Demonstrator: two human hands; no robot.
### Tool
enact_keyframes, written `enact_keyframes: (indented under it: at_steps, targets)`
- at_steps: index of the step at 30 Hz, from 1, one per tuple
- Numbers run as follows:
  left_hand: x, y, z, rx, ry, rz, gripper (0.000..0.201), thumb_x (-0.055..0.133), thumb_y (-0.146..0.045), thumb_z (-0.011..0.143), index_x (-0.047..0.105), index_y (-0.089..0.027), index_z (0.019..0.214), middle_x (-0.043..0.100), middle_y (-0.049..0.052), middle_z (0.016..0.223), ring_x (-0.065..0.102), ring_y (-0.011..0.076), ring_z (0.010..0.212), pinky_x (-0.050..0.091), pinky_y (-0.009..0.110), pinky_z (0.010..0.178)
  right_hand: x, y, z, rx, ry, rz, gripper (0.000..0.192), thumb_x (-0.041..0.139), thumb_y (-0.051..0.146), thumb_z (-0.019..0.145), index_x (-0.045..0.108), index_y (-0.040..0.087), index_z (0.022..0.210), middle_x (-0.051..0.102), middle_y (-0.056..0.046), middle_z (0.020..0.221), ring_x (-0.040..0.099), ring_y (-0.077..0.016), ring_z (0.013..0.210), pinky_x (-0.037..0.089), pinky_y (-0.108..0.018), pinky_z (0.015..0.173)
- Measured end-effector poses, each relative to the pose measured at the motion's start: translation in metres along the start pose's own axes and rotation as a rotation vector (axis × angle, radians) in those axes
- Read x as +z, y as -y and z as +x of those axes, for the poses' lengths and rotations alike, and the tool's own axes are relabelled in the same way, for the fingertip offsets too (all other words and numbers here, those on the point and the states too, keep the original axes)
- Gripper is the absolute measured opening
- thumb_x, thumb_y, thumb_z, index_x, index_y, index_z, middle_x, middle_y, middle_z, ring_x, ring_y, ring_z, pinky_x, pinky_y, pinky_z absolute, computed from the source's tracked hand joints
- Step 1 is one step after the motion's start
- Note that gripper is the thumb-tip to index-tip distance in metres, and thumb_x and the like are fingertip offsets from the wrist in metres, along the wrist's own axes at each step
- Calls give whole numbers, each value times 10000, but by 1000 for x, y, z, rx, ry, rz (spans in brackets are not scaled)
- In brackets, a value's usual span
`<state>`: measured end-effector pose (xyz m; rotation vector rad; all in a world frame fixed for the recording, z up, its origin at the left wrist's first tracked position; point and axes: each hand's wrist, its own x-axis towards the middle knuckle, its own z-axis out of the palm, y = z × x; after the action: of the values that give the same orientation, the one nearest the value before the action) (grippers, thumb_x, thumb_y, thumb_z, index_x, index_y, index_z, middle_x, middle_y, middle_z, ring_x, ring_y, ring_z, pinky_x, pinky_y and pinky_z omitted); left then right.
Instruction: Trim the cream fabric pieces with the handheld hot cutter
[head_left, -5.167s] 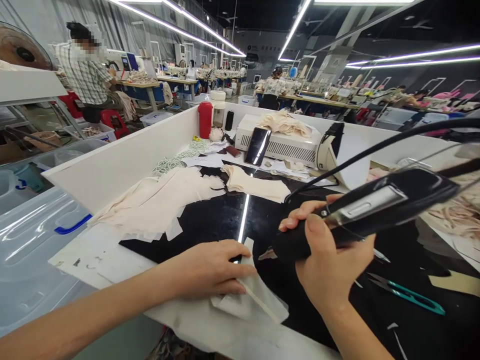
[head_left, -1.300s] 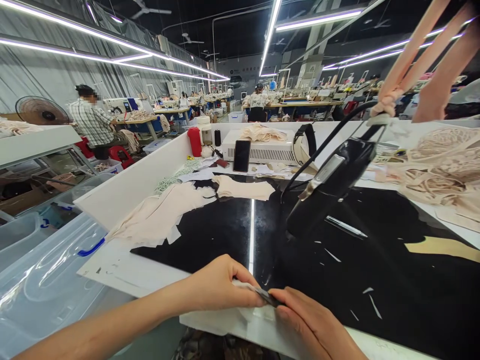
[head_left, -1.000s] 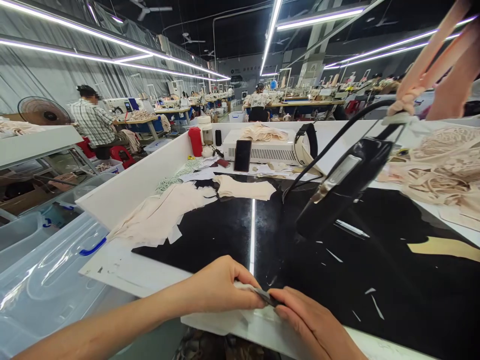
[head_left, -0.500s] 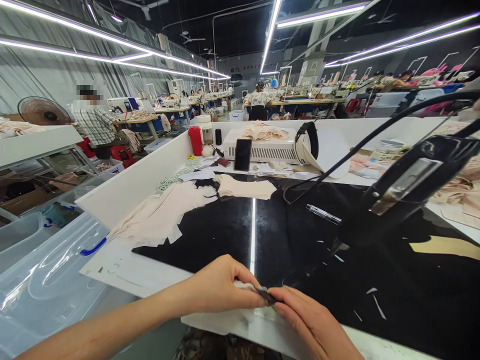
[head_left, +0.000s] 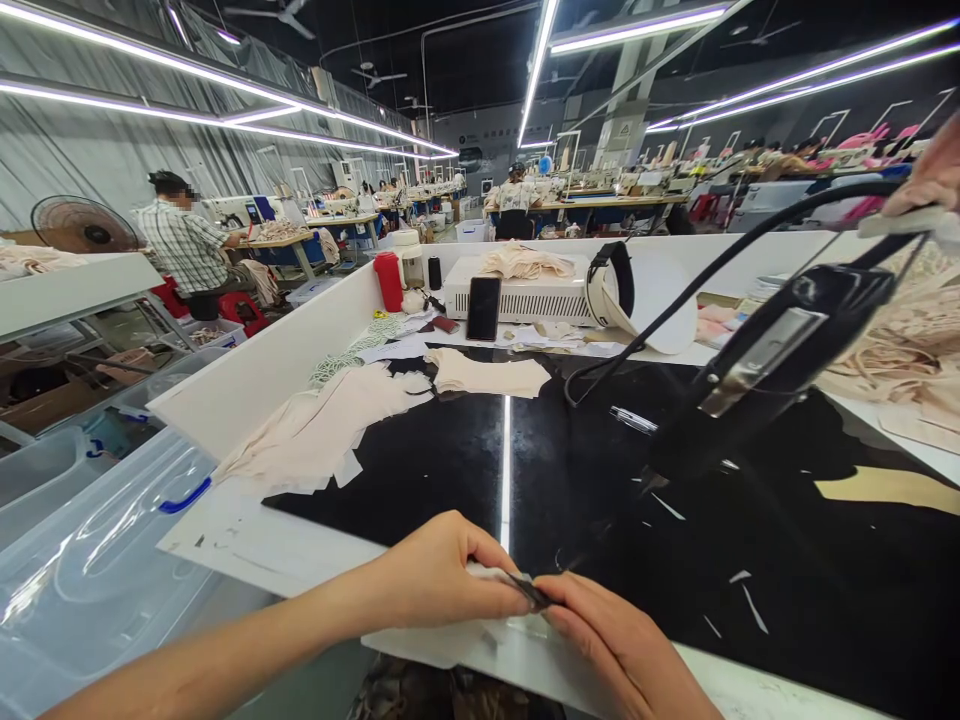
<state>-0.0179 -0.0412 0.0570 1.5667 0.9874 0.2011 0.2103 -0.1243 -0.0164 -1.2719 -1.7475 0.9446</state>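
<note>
Strip (head_left: 531, 592) pinched between left hand (head_left: 439, 570) and right hand (head_left: 622, 650) at counter (head_left: 247, 545) near edge, 6 o'clock; both grips closed on its ends. Cutter (head_left: 757, 375) hangs at 2 o'clock, well apart. Risk: small strip slips from fingertips, drops off counter edge.

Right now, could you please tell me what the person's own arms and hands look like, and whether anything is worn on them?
Both forearms are bare as far as the picture shows: no sleeves or gloves. The left hand and right hand show no rings, watch or bracelet, and the visible nails look short and unpainted.
</note>
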Motion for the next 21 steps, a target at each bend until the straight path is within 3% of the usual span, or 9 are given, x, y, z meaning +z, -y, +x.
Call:
enact_keyframes:
  at_steps: [7, 11, 21]
  targets:
    - [1, 2, 1, 24, -3, 13, 303, 837, -448, 845, 927, -178, 950, 717, 1, 788, 583, 165, 778, 389, 259, 668, -1, 4, 0, 35, 36, 16, 639, 393, 759, 1117, 857, 331, 1210, 860, -44, 1060, 825, -238, 995, 632, -280, 863]
    - [3, 4, 1, 46, -5, 21, 286, 837, -427, 840, 928, -175, 942, 715, 0, 781, 587, 161, 776, 392, 250, 664, 0, 8, -1, 71, 63, 8, 568, 413, 706, 1141, 837, 330, 1182, 831, -17, 1006, 793, -214, 921, 591, -290, 857]
    - [6, 4, 1, 49, 23, -52, 243, 831, -357, 838, 939, -205, 994, 806, 20, 879, 672, 185, 839, 452, 252, 734, 1, 14, -7, 59, 9, -22, 569, 389, 694, 1152, 823, 326, 1135, 794, 10, 902, 752, -179, 817, 561, -255, 783]
